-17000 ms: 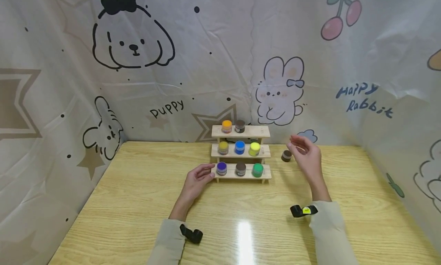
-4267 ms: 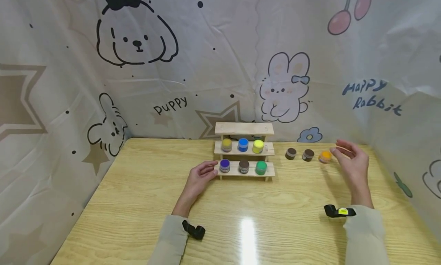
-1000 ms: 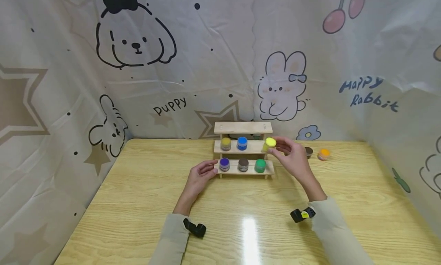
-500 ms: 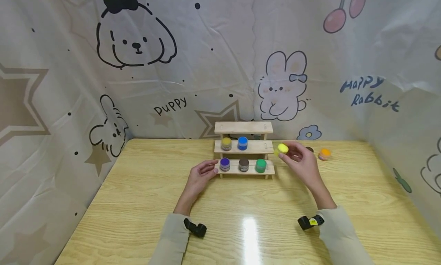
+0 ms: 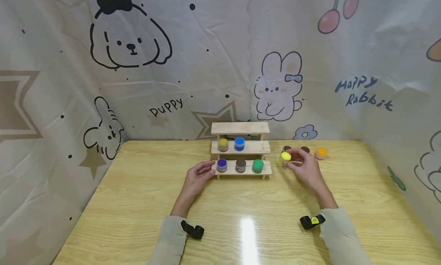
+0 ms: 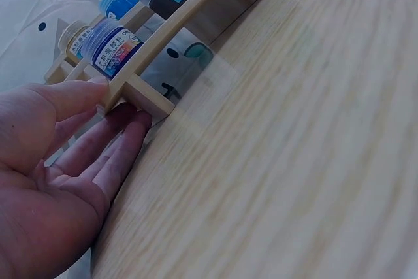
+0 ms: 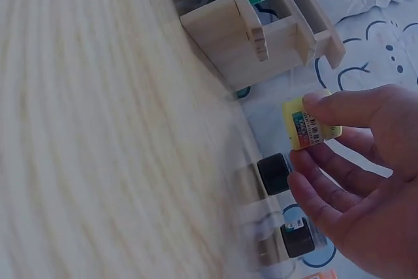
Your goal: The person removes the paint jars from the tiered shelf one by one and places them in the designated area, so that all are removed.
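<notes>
My right hand pinches a yellow paint jar between thumb and fingers, to the right of a three-tier wooden rack. In the right wrist view the yellow jar's printed label shows, and the jar is above the table. My left hand holds the left end of the rack's lowest shelf, thumb at the top edge and fingers below, as the left wrist view shows. That shelf bears a purple jar, a brown jar and a green jar. An ochre jar and a blue jar stand on the middle shelf.
Behind my right hand, two dark brown jars and an orange jar stand in a row on the wood-grain table. A printed cloth hangs along the back and sides.
My right hand has lifted the yellow jar off the middle shelf and carried it right and down toward the table. Earlier, the top shelf's jars went to the table. My left hand stays at the rack.
</notes>
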`<state>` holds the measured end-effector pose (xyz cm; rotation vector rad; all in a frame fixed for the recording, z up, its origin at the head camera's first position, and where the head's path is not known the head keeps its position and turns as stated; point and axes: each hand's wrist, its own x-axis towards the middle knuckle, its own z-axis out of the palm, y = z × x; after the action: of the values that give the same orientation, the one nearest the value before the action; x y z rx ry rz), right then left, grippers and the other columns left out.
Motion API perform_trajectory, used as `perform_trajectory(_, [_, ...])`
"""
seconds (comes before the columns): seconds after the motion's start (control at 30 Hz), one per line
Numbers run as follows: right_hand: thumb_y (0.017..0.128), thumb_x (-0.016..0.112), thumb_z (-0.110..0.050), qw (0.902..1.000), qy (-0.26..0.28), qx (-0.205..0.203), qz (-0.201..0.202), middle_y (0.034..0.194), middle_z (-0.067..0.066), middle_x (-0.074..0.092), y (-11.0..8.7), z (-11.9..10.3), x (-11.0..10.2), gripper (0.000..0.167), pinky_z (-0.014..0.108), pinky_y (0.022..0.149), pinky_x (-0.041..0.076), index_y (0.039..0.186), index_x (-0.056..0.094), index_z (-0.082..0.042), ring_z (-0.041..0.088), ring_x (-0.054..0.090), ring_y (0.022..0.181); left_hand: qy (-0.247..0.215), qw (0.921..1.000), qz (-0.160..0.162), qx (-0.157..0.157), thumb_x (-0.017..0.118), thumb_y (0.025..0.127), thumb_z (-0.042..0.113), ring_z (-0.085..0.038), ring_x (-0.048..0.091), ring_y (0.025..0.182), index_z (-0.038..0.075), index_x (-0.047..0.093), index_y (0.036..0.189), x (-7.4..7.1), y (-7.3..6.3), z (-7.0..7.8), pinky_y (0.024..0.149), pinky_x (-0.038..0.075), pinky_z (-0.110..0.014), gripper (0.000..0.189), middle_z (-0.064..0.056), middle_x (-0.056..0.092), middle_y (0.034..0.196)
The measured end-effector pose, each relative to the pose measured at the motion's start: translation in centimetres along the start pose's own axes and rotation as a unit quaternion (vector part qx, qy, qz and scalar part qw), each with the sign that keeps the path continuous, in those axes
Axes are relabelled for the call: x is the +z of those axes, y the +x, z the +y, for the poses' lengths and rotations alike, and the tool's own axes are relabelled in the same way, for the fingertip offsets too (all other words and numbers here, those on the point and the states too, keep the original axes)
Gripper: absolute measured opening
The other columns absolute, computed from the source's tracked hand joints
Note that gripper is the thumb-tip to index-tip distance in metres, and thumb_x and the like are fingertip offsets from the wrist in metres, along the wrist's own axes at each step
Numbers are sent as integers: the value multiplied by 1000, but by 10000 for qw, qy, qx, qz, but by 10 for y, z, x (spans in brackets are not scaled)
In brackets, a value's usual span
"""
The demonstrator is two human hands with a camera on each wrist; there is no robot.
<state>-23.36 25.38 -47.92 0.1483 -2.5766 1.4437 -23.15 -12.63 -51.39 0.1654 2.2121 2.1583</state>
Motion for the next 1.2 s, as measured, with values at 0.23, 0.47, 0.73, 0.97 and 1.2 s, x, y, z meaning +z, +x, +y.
perform_trajectory(0.23, [90,77,1,9996,-220,-16,-171,120,28,65,-1,10,-2,39,30,89,59,125,61,8,42,66,109,-23,10000,-6,-13,70,96,-2,-34,59,125,-3,65,132,-1,-1,-2,92,53,-19,37,-20,65,134])
perform_trajectory(0.47, [90,79,-1,9993,-225,139,-252,118,28,65,-6,22,-4,41,8,79,49,126,61,9,41,66,106,-6,10000,-9,-34,70,97,0,-35,59,126,-4,65,133,-1,-2,-3,92,53,-19,37,-21,65,134])
perform_trajectory(0.73, [91,77,-2,9990,-267,210,-294,119,28,65,-4,26,-4,41,9,79,49,127,61,7,40,64,108,3,10000,-16,-75,70,96,0,-35,59,125,-3,65,133,-1,0,-1,92,53,-20,37,-20,65,133])
perform_trajectory(0.97, [92,77,-3,9988,-281,258,-305,120,28,65,-3,25,-5,42,12,80,50,129,60,7,39,64,107,8,10000,-27,-37,70,97,1,-36,59,125,-4,64,133,-1,0,-1,92,53,-20,37,-21,65,134])
perform_trajectory(1.2, [92,77,-3,9987,-274,246,-340,121,28,64,-3,26,-4,42,11,80,50,129,60,8,38,64,106,-40,10000,-55,-16,70,96,1,-34,60,124,-4,65,133,-2,0,-3,93,53,-20,37,-20,65,134])
